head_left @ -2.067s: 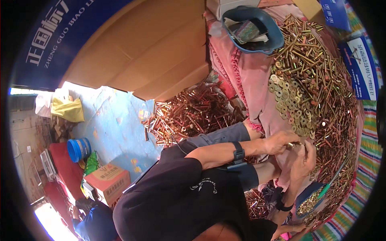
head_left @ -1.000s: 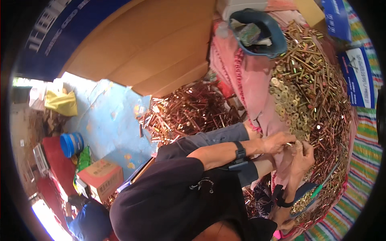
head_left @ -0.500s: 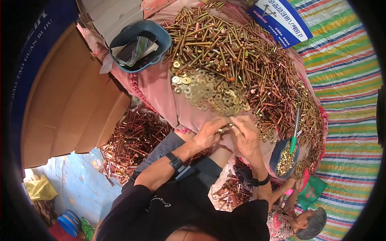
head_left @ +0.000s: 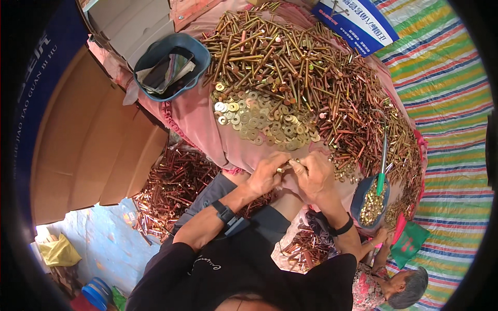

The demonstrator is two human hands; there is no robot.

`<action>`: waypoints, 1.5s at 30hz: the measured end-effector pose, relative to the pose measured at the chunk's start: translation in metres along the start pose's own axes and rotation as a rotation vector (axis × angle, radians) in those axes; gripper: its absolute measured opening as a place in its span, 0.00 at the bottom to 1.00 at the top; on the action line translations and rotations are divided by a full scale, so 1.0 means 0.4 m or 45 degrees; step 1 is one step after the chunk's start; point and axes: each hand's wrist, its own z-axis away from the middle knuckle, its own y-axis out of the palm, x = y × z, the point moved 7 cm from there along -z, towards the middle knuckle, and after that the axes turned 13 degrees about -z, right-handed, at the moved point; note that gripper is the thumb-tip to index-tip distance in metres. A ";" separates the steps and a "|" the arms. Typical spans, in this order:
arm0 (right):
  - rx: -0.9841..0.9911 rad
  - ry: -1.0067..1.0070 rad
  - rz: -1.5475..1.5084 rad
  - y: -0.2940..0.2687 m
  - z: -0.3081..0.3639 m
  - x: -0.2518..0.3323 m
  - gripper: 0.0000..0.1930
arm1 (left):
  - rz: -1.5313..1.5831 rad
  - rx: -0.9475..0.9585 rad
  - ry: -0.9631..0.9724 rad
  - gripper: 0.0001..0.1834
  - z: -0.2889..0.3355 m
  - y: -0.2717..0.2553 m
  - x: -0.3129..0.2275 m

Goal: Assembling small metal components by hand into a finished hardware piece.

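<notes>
Over the front of the pink cloth, my left hand (head_left: 265, 175) is closed around a bolt, and its shiny brass-coloured end (head_left: 280, 170) shows at the fingers. My right hand (head_left: 316, 175) is right beside it, thumb and fingers pinched together on a small metal piece that they mostly cover. The fingertips of both hands nearly touch. Just beyond them lies a spread of flat washers (head_left: 280, 122). Behind the washers is a big heap of long, brassy and reddish bolts (head_left: 290, 62). Small nuts (head_left: 345, 168) are scattered to the right of my right hand.
A blue-grey tub (head_left: 202, 66) with a phone-like flat object stands at the far left. On the right, a scoop-shaped container (head_left: 357, 199) holds small nuts and a green-handled tool (head_left: 381, 182). A co-worker (head_left: 386, 285) reaches in at lower right. Cardboard boxes (head_left: 93, 135) line the left.
My right hand has turned slightly, and its thumb now lies closer to the left fingers. Both hands stay together at the same spot. The whole view has shifted a little.
</notes>
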 end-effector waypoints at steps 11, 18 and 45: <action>-0.059 0.226 0.108 -0.012 0.013 0.005 0.16 | -0.057 -0.007 0.136 0.30 0.002 0.011 0.000; 0.066 0.227 -0.037 -0.016 0.016 0.002 0.07 | -0.008 0.033 0.049 0.31 -0.001 0.010 -0.006; 0.102 0.244 -0.065 -0.041 0.018 0.021 0.06 | -0.082 0.089 0.177 0.31 0.007 0.019 -0.013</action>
